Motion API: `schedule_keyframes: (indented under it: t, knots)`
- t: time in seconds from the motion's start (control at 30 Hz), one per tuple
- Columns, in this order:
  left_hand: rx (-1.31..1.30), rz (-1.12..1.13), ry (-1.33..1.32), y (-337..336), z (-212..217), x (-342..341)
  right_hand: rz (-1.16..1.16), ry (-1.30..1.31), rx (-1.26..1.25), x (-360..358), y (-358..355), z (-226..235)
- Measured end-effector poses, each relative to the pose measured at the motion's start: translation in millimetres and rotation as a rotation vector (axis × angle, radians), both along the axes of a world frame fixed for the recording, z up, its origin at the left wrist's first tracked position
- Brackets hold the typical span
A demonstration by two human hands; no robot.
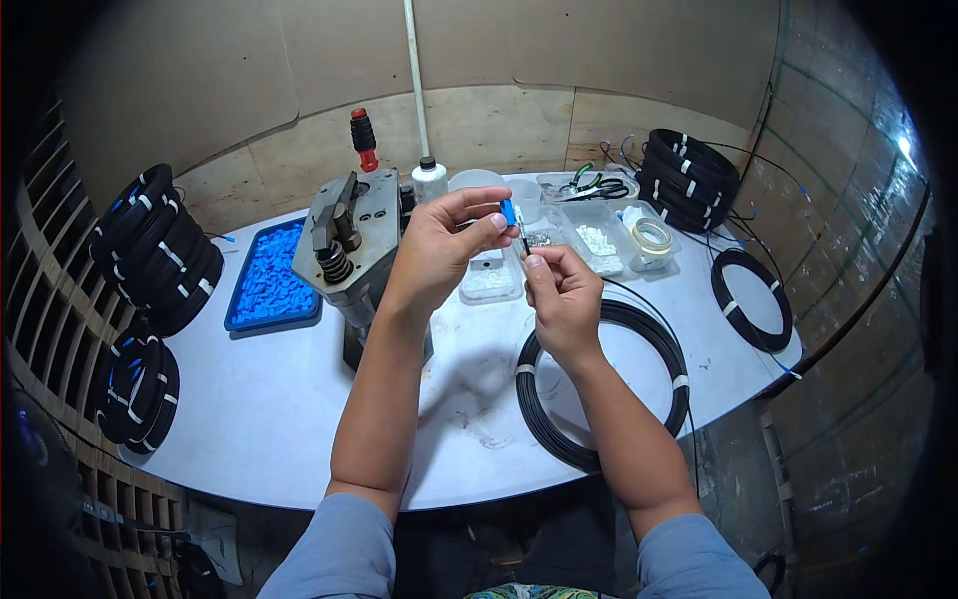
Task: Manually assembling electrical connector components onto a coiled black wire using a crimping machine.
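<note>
left hand [439,245]: pinched a small blue connector piece [508,212], raised above the counter [299,419].
right hand [559,295]: gripped the thin black cable end [524,240], tip right at the blue piece.
fit: looked not yet seated; judged mid-assembly.
cable coil [599,389]: lay on counter under right hand.
done stock: bundled coils [160,250] stacked at left.
left: blue parts tray [264,280] was full.

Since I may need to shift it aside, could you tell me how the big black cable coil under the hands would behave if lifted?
The cable coil would probably sag and flex, being thin wound cable. Its white ties should keep the loops together. It looks light enough to slide easily across the smooth table.
</note>
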State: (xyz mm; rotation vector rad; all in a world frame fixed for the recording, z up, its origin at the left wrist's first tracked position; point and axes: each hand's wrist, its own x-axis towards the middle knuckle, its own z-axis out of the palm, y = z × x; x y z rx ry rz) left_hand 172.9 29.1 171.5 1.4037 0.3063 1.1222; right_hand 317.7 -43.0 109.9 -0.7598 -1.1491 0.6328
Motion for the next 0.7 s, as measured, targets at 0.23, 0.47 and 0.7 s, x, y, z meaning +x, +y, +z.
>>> schedule_keyframes:
  t: [0.23, 0.47, 0.7]
  knots:
    - [0.013, 0.011, 0.015, -0.3, 0.2, 0.8, 0.009, -0.008, -0.004, 0.4, 1.8, -1.7]
    - [0.025, 0.007, 0.012, 3.7, -3.0, 0.7, 0.013, -0.011, -0.005, 0.0, 0.8, 0.3]
    - [0.026, 0.016, 0.014, 3.0, -2.9, 1.1, 0.012, -0.017, -0.004, 0.0, 0.9, -0.5]
